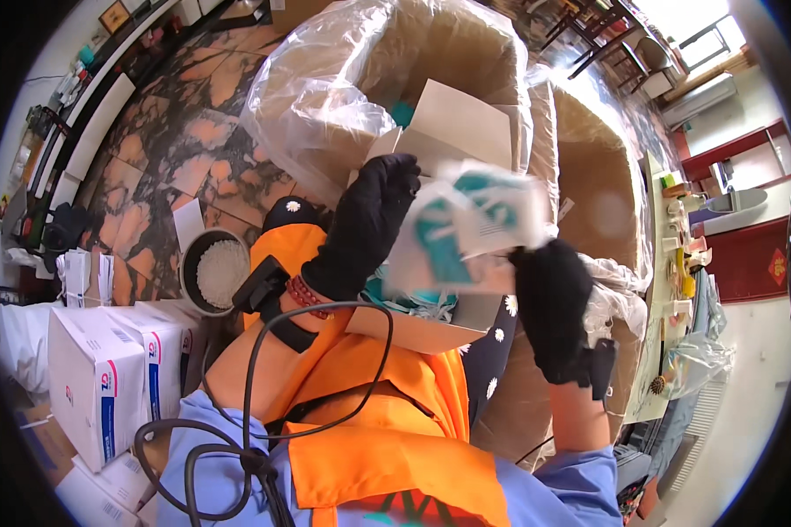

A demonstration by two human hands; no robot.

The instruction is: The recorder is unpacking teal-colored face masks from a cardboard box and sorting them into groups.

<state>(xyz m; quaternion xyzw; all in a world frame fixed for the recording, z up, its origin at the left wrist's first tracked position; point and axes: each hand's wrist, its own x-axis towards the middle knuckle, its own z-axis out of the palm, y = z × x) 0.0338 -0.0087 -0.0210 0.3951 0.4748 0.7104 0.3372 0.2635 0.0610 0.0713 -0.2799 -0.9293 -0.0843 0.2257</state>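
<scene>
On my lap stands an open cardboard box [461, 121] with its flaps up, holding several white and teal packets partly hidden inside. My left hand [360, 227], in a black glove, is closed at the box's left edge, beside a raised flap. Blurred by motion, several flat white and teal packets [497, 215] hang over the box opening. My right hand [552, 307], also black-gloved, grips these packets at their lower right side. Its fingers are partly hidden.
Two large plastic-lined cartons [312, 101] stand ahead and to the right. A round pot of white grains [221, 272] sits at my left, near white printed boxes [97, 382]. A black cable [255, 378] loops over my left arm. A long cluttered table [655, 351] runs along the right.
</scene>
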